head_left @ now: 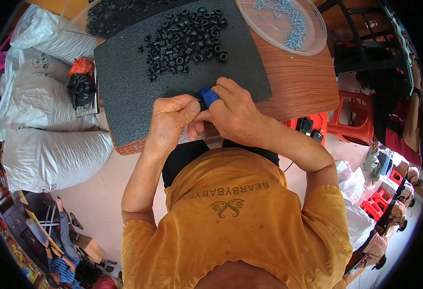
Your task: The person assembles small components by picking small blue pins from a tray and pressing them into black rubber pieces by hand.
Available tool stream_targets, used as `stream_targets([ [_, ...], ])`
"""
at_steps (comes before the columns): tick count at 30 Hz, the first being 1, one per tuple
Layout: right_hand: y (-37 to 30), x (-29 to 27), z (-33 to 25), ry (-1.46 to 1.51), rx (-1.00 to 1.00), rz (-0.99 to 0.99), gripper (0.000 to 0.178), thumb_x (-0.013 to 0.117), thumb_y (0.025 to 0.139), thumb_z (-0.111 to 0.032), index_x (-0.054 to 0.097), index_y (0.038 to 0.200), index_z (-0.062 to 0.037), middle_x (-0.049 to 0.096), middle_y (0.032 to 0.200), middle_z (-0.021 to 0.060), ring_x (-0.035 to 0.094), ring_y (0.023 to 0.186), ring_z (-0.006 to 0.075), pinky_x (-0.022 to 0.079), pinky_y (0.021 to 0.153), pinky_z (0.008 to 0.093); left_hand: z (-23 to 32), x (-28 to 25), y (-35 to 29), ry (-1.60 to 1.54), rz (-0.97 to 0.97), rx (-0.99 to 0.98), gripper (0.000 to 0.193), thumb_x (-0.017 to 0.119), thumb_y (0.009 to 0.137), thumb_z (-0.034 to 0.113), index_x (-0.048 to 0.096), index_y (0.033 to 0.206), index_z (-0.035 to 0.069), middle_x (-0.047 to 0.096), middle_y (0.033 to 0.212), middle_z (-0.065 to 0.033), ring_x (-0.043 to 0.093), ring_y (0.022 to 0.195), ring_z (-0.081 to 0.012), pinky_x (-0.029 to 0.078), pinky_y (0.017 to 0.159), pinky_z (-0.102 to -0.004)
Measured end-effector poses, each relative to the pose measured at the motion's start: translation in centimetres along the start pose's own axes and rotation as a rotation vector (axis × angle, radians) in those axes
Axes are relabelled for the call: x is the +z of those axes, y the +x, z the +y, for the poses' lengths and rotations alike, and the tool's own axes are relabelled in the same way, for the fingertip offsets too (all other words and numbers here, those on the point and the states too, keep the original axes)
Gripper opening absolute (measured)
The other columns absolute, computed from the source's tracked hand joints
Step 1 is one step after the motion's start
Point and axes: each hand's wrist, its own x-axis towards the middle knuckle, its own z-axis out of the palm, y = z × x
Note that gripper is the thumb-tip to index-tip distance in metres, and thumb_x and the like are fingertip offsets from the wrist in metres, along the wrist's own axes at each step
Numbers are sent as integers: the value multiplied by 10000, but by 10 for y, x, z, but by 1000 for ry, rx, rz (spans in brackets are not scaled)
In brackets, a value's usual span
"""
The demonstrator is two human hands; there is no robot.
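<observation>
Right, both hands meet at the near edge of the dark grey foam mat (139, 91) on the brown wooden desk (303, 86). Left hand (170, 123) is curled closed, thumb pressing toward a small blue plastic cap-shaped part (207, 96). Right hand (233, 113) is closed round that part, pinching it between thumb and forefinger; something dark sits at its left side, too hidden to tell what. My read: light, rigid, a bit slick, so grip the sides. Loose pile of small black ring-shaped fittings (185, 38) lies farther up the mat; clear round plastic dish of small silvery screws (288, 21) sits at right.
</observation>
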Motion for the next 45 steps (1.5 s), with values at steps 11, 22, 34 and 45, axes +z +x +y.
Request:
stream_targets([
  [11, 5, 9, -3, 127, 159, 93, 228, 677, 617, -22, 497, 743, 39, 483, 673, 151, 466, 608, 306, 404, 518, 385, -4, 14, -2, -220, 177, 41, 198, 556, 892, 79, 620, 920, -106, 628, 685, -136, 594, 516, -170, 495, 469, -255],
  [22, 7, 6, -5, 104, 153, 109, 168, 647, 633, -28, 498, 692, 21, 495, 694, 155, 470, 630, 299, 404, 528, 383, -1, 12, 0, -282, 186, 84, 140, 577, 847, 50, 639, 835, -75, 624, 679, -118, 590, 513, -150, 470, 454, -224],
  [34, 10, -12, -12, 186, 323, 84, 79, 655, 743, -8, 611, 806, 9, 527, 675, 97, 472, 619, 256, 379, 537, 345, 2, 18, -4, -217, 159, 89, 134, 581, 855, 65, 637, 864, -57, 623, 678, -113, 569, 522, -122, 442, 438, -204],
  [45, 10, -10, -13, 164, 398, 93, 49, 645, 687, -23, 597, 678, -27, 489, 677, 107, 476, 661, 279, 397, 544, 376, -2, 17, -5, -200, 161, 115, 117, 580, 862, 51, 636, 873, -51, 619, 671, -111, 552, 502, -115, 446, 442, -206],
])
